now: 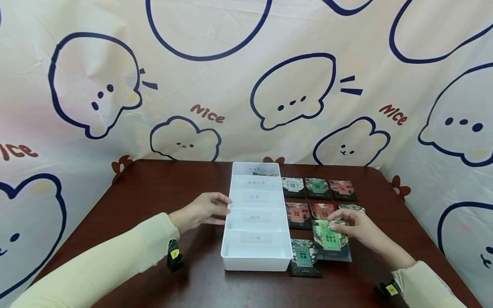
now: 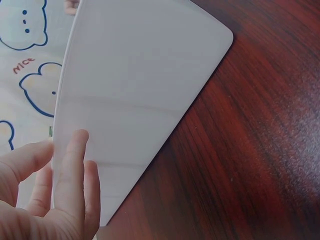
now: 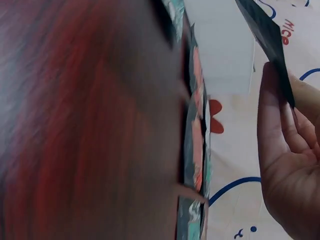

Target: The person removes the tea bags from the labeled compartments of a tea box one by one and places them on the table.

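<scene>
A long white divided box (image 1: 256,265) stands on the dark table, with labelled compartments in a row. My left hand (image 1: 208,209) is at its left side, fingertips at the rim; in the left wrist view the fingers (image 2: 75,165) lie fairly straight against the outer wall. My right hand (image 1: 354,224) pinches a green-labelled tea packet (image 1: 331,242) by its top edge, right of the box. From the right wrist camera, this packet (image 3: 272,45) shows its dark side, raised above the table between thumb and fingers. Part of a packet (image 1: 265,174) shows in the farthest compartment.
More tea packets lie in rows right of the box: several with red labels, such as the front-left red one (image 1: 297,215), and others with green or pale labels. A teal-labelled packet (image 1: 304,259) lies by the box's near corner. A patterned cloth (image 1: 239,85) hangs behind the table.
</scene>
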{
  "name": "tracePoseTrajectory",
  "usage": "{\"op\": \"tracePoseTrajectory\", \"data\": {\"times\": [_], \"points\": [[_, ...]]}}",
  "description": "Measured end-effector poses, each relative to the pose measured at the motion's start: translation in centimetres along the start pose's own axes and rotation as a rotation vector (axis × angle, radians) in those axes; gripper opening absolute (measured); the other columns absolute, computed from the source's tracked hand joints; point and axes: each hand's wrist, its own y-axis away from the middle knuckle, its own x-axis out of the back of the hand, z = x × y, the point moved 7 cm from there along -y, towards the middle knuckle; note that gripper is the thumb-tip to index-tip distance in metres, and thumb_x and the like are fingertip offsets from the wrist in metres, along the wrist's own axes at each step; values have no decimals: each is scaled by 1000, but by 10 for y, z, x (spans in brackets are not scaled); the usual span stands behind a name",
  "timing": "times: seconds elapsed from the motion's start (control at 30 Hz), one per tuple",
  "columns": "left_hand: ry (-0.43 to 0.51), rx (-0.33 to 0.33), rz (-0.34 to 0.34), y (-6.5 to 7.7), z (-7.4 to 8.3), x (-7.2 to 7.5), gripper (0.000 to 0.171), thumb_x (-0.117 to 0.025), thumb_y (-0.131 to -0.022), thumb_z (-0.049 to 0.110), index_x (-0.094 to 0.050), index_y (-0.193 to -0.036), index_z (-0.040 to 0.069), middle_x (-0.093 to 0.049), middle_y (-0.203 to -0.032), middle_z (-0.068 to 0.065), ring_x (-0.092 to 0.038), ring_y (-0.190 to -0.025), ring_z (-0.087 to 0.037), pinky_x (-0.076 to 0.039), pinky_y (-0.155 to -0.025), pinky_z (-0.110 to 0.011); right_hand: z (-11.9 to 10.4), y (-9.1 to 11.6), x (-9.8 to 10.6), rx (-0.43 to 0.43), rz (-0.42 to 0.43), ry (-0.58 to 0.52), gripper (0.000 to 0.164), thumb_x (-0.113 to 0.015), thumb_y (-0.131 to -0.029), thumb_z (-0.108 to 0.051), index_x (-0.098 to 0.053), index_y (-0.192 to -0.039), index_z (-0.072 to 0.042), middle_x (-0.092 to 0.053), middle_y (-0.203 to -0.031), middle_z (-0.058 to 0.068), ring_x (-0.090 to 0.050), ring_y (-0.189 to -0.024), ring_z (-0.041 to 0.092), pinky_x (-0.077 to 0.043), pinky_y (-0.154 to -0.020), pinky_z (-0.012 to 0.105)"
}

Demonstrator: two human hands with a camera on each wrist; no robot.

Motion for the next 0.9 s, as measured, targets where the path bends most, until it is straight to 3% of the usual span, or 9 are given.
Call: {"op": "tracePoseTrajectory", "data": {"times": [0.13,0.37,0.67,0.9], "points": [[2,7,7,0,-1,1,34,-66,-88,-1,-57,-121,0,-60,-109,-18,-67,-91,-27,-57,-85,-48,7,2,0,-5,-64,15,35,-68,-91,-27,-62,-115,-3,-62,-111,14,-50,-66,10,-49,-54,30],[-3,3,3,0,1,1,35,-66,-88,-2,-57,-121,-1,-59,-109,-18,-67,-91,-26,-58,-84,-47,17,2,0,-54,-164,19,37,-69,-90,-29,-62,-114,-2,-61,-107,13,-55,-69,11,-53,-54,32],[-4,6,12,-1,0,1,35,-67,-87,-1,-58,-121,0,-60,-108,-17,-67,-90,-26,-59,-83,-46,28,1,-4,-93,-171,55,35,-70,-88,-31,-64,-110,-5,-58,-103,11,-53,-70,14,-52,-53,32],[-6,-7,-9,0,1,0,37,-67,-87,-1,-56,-122,-2,-60,-109,-18,-68,-90,-25,-58,-83,-47,29,1,-8,-87,-165,107,31,-71,-87,-31,-65,-106,-7,-59,-99,9,-47,-59,10,-47,-46,29]]}}
